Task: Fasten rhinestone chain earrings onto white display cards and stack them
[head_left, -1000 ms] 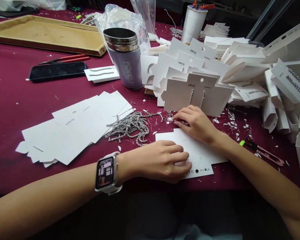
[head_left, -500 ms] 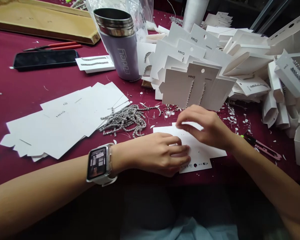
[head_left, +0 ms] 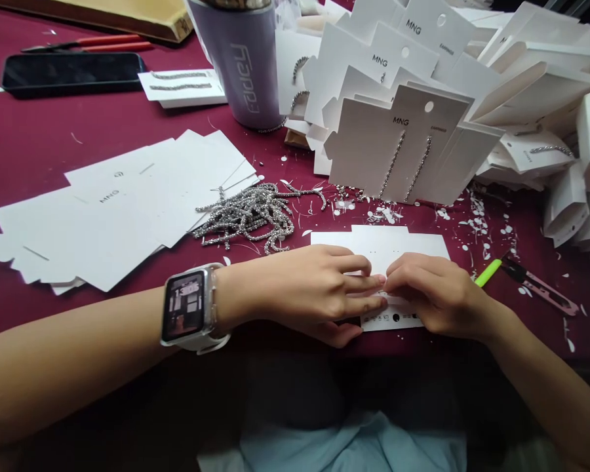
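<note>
White card under the hands: it lies face up and flat at the near edge of the table [head_left: 24,137]; the blank cardboard's [head_left: 381,252] middle is partly covered.
Left hand [head_left: 327,282]: palm down, fingers outstretched across the card, seemingly steadying it.
Right hand [head_left: 437,295]: fingertips drawn together on the card, meeting or nearly meeting the left fingertips; whether anything is pinched there cannot be told.
Step at the card: judged to be fine fingertip work at its middle, perhaps on a small piece or fold.
What it calls for: a steady left hand and a precise right pinch, by my reading.
Silver chains [head_left: 248,216]: tangled just beyond the left wrist; single strands look easy to snag.
Flat card stack [head_left: 98,216]: left of the chains.
MNG earring card [head_left: 361,147]: upright beyond the work, carrying two chains, other cards crowding behind.
Cutter [head_left: 545,288]: near the right forearm, beside a yellow-green stick [head_left: 488,273].
Paper scraps [head_left: 476,219]: strewn around, apt to get underneath.
Purple tumbler [head_left: 248,72]: behind the chains.
</note>
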Action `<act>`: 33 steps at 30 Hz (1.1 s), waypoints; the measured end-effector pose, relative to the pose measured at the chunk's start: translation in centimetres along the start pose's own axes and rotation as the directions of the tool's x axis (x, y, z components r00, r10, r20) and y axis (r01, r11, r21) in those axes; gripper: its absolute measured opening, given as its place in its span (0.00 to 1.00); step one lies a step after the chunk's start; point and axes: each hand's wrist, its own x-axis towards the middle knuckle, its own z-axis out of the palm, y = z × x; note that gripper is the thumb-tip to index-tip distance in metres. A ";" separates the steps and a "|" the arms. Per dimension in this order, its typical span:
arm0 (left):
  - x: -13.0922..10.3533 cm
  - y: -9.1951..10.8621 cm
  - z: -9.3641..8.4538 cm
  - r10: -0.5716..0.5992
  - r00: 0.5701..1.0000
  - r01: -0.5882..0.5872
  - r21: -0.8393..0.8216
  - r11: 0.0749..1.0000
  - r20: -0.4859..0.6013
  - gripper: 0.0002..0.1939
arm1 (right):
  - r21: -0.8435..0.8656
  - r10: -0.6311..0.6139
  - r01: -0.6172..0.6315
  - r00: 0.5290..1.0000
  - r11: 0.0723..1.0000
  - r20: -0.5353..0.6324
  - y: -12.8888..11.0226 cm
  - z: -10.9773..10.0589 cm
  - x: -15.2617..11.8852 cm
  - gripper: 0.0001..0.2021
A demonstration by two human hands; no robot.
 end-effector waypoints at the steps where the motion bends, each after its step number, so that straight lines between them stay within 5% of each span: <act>1: 0.0 0.0 0.0 0.001 1.000 -0.001 -0.001 1.000 -0.004 0.18 | -0.007 0.005 -0.005 1.000 1.000 0.003 0.0 0.0 0.0 0.08; 12: -0.3 -0.2 0.2 0.023 1.000 -0.023 0.040 0.999 -0.009 0.17 | -0.049 -0.008 0.009 1.000 0.999 0.011 0.0 0.1 0.0 0.02; 33: -0.2 -0.2 0.2 0.007 0.999 -0.008 0.014 1.000 0.049 0.18 | -0.082 0.049 -0.057 0.994 0.995 -0.098 -0.6 1.1 0.6 0.11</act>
